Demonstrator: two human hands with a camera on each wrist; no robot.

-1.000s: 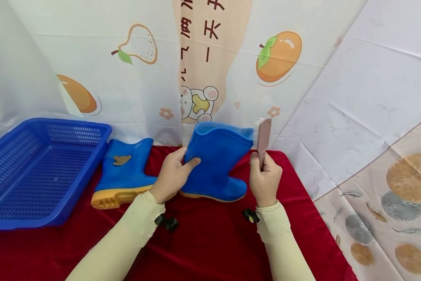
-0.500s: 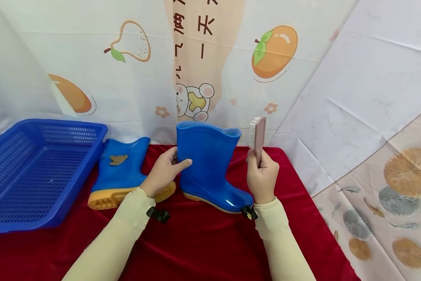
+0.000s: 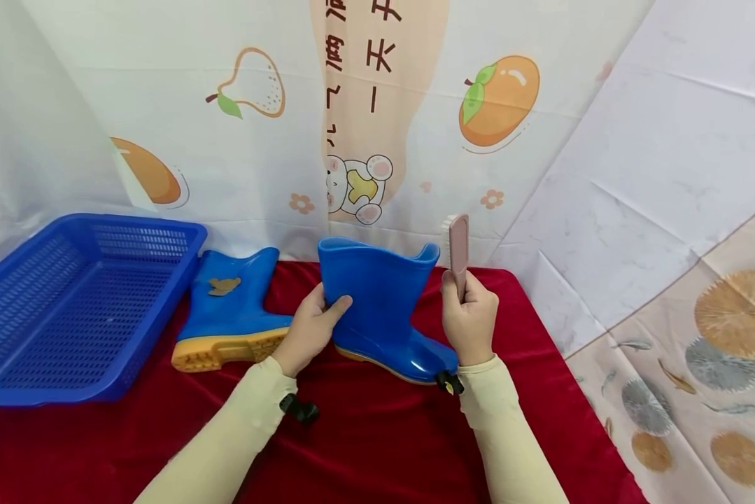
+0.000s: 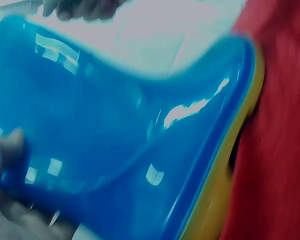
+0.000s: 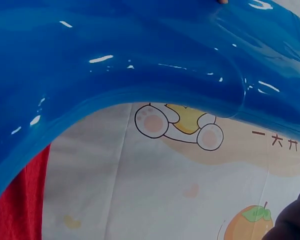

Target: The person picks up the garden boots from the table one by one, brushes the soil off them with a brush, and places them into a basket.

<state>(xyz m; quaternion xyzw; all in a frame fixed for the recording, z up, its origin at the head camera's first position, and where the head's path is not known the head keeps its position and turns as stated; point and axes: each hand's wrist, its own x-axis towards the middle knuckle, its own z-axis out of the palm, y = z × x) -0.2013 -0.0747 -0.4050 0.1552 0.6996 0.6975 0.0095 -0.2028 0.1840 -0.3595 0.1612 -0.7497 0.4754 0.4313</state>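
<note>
A blue rain boot [image 3: 380, 297] with a yellow sole stands at the middle of the table, its toe to the right and its opening up. My left hand [image 3: 309, 327] grips the back of its shaft, thumb across the near side. In the left wrist view the blue boot [image 4: 105, 110] fills most of the picture, blurred, with the fingers at lower left. My right hand [image 3: 470, 320] holds a pink brush [image 3: 458, 245] upright by its handle, white bristles facing the boot's opening. The boot's toe end overlaps the right wrist in the head view.
Left of my left hand lies a second blue boot [image 3: 241, 304], its yellow sole facing me and a brown patch [image 3: 224, 285] on its shaft. A blue plastic basket [image 3: 115, 385] stands farther left. Red cloth [image 3: 364, 448] covers the table; a printed curtain [image 3: 402, 189] hangs behind.
The boot in my left hand has swung its toe toward me, and its opening has come lower. My right hand has shifted slightly left with the brush.
</note>
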